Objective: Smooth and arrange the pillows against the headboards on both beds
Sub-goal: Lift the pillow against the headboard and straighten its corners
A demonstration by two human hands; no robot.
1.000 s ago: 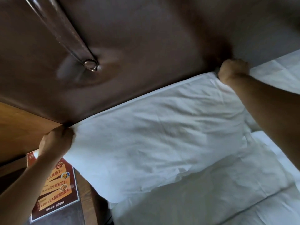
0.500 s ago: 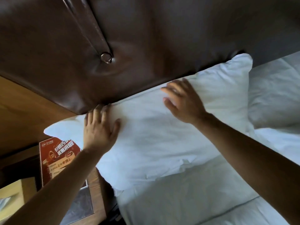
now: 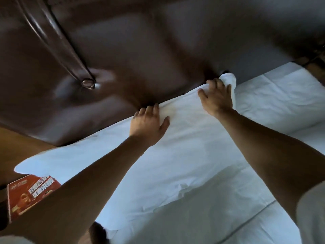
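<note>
Your left forearm (image 3: 84, 184) covers the lower right of the red leaflet (image 3: 26, 196) at eight o'clock, and its print is too blurred to read. The pillow (image 3: 175, 155) hides its far edge against the headboard (image 3: 140, 50), whose top runs off the frame at twelve o'clock. Your right hand (image 3: 217, 97) covers the pillow's corner at two o'clock, so you cannot tell how it grips. The second pillow (image 3: 281, 97) is cut off at three o'clock.
</note>
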